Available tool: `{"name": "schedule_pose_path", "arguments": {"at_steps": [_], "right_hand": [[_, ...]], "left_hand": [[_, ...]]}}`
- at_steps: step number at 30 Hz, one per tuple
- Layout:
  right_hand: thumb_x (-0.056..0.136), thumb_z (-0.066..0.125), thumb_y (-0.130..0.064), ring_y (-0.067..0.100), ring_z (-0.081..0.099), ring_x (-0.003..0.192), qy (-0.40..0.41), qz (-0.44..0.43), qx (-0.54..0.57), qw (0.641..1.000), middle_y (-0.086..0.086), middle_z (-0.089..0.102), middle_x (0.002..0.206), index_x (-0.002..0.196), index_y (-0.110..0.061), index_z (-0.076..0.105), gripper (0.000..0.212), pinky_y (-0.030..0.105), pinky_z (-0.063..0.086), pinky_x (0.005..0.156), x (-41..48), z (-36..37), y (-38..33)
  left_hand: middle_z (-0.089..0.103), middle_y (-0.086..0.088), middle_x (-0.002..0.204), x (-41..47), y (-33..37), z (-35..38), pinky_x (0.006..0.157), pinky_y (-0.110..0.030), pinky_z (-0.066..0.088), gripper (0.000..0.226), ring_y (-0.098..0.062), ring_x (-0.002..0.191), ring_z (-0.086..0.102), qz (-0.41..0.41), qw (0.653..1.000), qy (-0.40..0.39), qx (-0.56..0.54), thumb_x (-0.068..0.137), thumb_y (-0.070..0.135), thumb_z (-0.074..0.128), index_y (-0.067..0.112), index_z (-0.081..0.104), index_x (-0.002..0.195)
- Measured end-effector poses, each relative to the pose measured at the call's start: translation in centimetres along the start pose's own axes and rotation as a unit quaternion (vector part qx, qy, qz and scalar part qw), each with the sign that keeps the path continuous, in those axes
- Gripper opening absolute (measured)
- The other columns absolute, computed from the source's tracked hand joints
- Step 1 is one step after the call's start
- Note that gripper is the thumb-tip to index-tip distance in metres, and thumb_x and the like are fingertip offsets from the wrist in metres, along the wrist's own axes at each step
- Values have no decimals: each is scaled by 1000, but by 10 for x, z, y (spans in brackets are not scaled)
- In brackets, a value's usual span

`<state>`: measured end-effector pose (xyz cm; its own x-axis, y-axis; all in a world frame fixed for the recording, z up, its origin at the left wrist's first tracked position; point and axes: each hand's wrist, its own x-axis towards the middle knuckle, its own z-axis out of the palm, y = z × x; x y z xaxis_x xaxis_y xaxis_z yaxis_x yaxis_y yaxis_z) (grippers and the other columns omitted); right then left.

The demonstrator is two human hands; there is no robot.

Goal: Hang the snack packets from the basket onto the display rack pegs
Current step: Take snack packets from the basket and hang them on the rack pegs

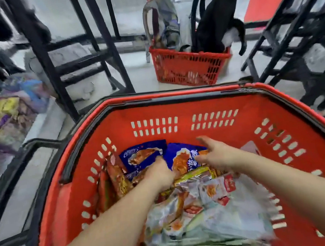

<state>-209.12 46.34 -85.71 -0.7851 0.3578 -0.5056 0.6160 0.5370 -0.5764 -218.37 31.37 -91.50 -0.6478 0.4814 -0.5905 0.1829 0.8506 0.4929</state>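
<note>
A big red plastic basket (pixel 182 111) fills the lower half of the head view, holding several snack packets. Blue packets (pixel 141 154) lie at its far end, red-and-gold ones (pixel 115 180) lean against the left wall, and silvery packets (pixel 203 214) are piled at the near end. Both of my arms reach down into it. My left hand (pixel 160 175) is curled with its fingers down among the blue packets; whether it grips one is hidden. My right hand (pixel 217 153) hovers over a blue packet (pixel 181 157) with fingers spread, holding nothing.
A second red basket (pixel 190 68) with a grey backpack (pixel 165 22) and a black bag (pixel 217 21) stands on the floor ahead. Black metal rack frames (pixel 50 60) rise at left and right (pixel 292 35). Blurred packets (pixel 2 115) lie on a low shelf at left.
</note>
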Motion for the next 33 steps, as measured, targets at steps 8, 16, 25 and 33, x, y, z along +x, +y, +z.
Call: {"name": "schedule_pose_path", "arguments": {"at_steps": [8, 16, 25, 33], "right_hand": [[80, 77, -17, 21, 61, 104, -11, -97, -81, 992, 6, 64, 117, 125, -17, 58, 49, 32, 48, 88, 12, -11, 10], [87, 68, -22, 33, 64, 81, 178, -72, -188, 963, 10, 63, 76, 71, -12, 55, 23, 32, 42, 62, -3, -72, 1], [98, 55, -15, 24, 70, 62, 97, -35, 28, 994, 10, 67, 96, 102, -12, 56, 5, 37, 59, 51, -8, -68, 5], [95, 59, -19, 27, 71, 64, 181, -84, -50, 979, 8, 71, 94, 102, -12, 63, 12, 47, 61, 65, -11, -83, -4]], "left_hand": [[59, -1, 82, -12, 33, -15, 69, -32, 44, 20, -25, 83, 58, 182, 970, 13, 159, 94, 15, 57, 17, 55, 74], [60, -3, 123, -5, 8, -30, 81, -29, 46, 73, -20, 102, 59, 124, 990, -34, 63, 72, 52, 77, 18, 50, 130], [68, 0, 95, 0, -15, 18, 63, -33, 49, 19, -21, 85, 61, 99, 963, 0, 251, 79, 23, 69, 21, 65, 98], [50, 7, 54, -37, 42, -43, 58, -29, 37, 40, -14, 60, 45, 124, 983, -98, 96, 66, 37, 86, 19, 50, 59]]}}
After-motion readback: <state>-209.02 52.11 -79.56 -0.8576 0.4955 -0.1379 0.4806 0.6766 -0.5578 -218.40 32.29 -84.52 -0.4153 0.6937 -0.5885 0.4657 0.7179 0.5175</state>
